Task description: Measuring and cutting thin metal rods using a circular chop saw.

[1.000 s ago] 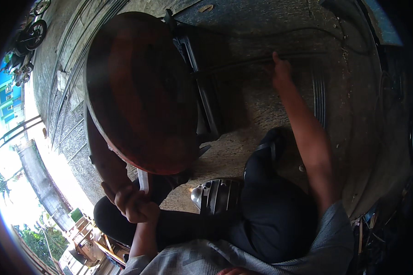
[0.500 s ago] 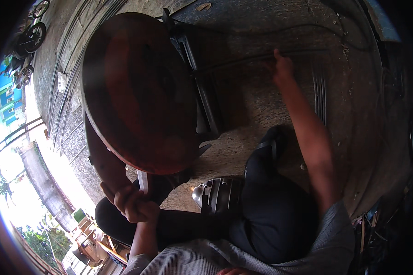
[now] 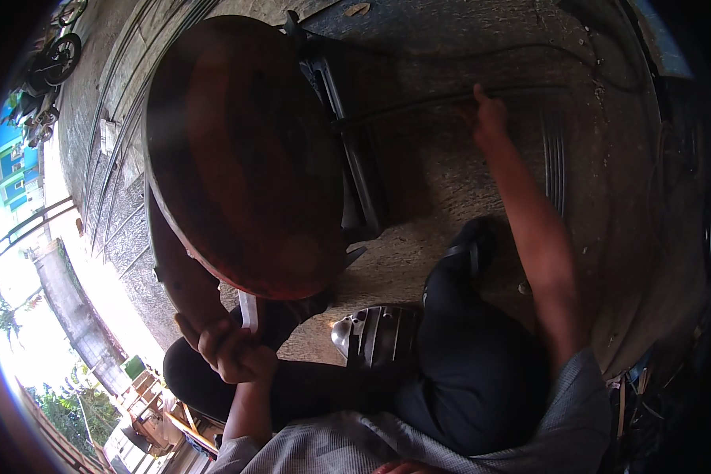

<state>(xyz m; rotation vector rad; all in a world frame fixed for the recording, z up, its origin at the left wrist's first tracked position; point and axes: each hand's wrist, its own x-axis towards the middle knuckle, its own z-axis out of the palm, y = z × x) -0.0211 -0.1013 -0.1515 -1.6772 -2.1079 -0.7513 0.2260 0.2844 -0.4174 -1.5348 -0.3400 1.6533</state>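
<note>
- Left hand point(image 3: 227, 347) curls half-shut at the round reddish-brown stool seat point(image 3: 245, 150); it looks rigid and heavy; take it by the rim.
- Right hand point(image 3: 488, 120) pinches a thin, limp black cable point(image 3: 419, 103) on the ground.

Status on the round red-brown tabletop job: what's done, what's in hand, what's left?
Done: the round red-brown tabletop stands tipped on edge on the concrete ground. In hand: the left hand grips the pale bar at its lower rim; the right hand reaches to a thin black cable on the ground. Left: cannot tell; no fixing shows.
</note>
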